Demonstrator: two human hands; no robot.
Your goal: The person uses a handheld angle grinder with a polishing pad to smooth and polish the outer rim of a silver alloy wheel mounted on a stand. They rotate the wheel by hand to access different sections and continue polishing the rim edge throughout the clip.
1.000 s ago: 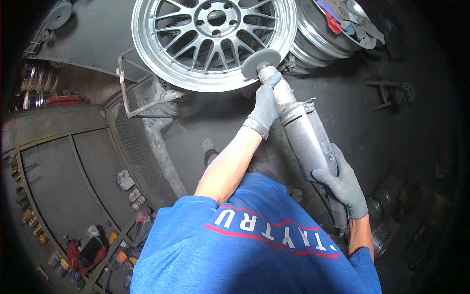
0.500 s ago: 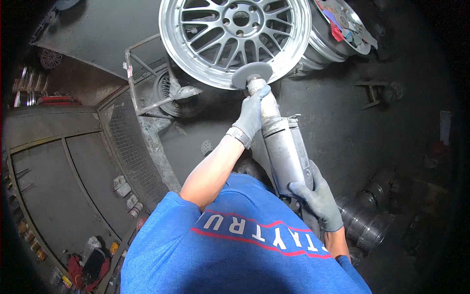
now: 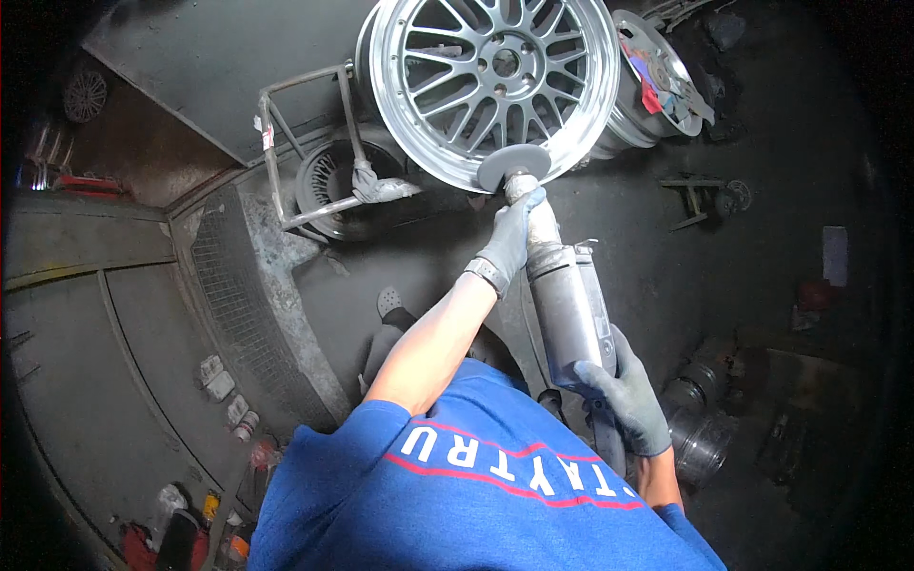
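A grey-spoked wheel rim (image 3: 457, 88) with a bright polished lip stands ahead of me at the top. Against its lower lip lies the round grey disc (image 3: 512, 166) of a large silver power sander (image 3: 564, 303); whether the two touch or only overlap I cannot tell. My left hand (image 3: 511, 233), in a grey glove, wraps the narrow neck just behind the disc. At the rear of the body, my right hand (image 3: 628, 390), also gloved, grips the casing with its thumb on top.
A metal tube frame (image 3: 273, 157) with another rim (image 3: 324, 171) beside it stands left of the wheel. More rims (image 3: 624, 119) with cloths and sheets on top stack to its right. Other shiny rims (image 3: 700, 438) lie at lower right. Wire mesh (image 3: 233, 276) runs along the left.
The wheel, the sander and both hands now appear further right in the picture, as do the frame and my body; the view itself has shifted. Both grips are kept.
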